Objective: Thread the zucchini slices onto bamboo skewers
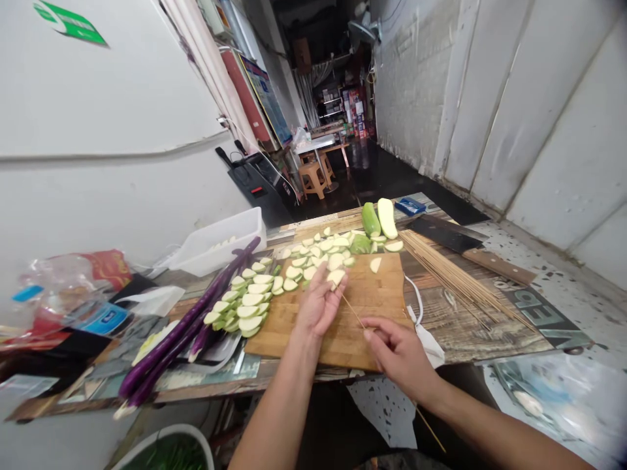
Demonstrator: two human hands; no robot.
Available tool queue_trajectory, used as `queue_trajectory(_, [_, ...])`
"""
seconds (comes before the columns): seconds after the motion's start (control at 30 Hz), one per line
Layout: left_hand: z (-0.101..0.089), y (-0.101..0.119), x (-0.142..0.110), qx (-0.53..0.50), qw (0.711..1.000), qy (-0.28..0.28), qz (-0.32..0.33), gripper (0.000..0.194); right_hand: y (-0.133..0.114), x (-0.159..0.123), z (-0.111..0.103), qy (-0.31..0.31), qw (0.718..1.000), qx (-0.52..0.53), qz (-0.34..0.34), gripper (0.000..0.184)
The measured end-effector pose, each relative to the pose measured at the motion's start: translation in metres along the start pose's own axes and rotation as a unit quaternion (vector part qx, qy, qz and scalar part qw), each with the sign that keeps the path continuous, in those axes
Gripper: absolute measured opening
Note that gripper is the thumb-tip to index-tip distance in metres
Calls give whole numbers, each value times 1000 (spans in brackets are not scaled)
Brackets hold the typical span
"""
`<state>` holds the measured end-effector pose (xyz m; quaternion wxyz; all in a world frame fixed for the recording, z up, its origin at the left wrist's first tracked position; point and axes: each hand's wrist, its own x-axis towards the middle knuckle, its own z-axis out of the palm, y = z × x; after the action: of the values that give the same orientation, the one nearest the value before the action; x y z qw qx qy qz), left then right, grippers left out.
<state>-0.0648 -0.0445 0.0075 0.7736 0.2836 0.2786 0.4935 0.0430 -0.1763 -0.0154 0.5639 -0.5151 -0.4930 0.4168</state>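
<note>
My left hand (318,303) pinches a pale slice of green-skinned zucchini (336,277) above a wooden cutting board (377,294). My right hand (399,349) grips a thin bamboo skewer (353,312), whose upper end reaches the slice; whether it has pierced it I cannot tell. The skewer's other end sticks out below my right wrist. Cut zucchini slices (251,310) lie in rows and piles along the board's left and far sides. At the back stand out a whole-looking zucchini piece (371,220) and a halved one (386,219) showing its pale face.
Long purple eggplants (196,320) lie left of the slices, near a white plastic tub (220,243). On the right are a bundle of skewers (455,277), a cleaver (470,248) and a blue packet (410,206). A bucket of greens (169,450) stands below the table's front edge.
</note>
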Motion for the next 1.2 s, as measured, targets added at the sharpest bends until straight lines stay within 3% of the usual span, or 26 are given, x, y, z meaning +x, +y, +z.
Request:
queue_trajectory(0.07, [-3, -2, 1, -5, 1000, -2, 0, 45, -4, 1, -2, 72, 980, -139, -121, 26])
queue_trajectory(0.13, [-5, -3, 2, -12, 1000, 0, -6, 35, -6, 5, -4, 103, 959, -215, -154, 26])
queue_trajectory(0.27, [-9, -3, 6, -25, 999, 17, -18, 19, 1, 13, -2, 90, 961, -249, -87, 27])
queue_trajectory(0.53, [-13, -2, 7, -12, 999, 44, 3, 15, 10, 10, 1, 34, 961, -260, -85, 34])
queue_trajectory(1.2, [-14, -5, 9, 11, 997, 71, 21, 9, 7, 13, 3, 27, 959, -273, -75, 32])
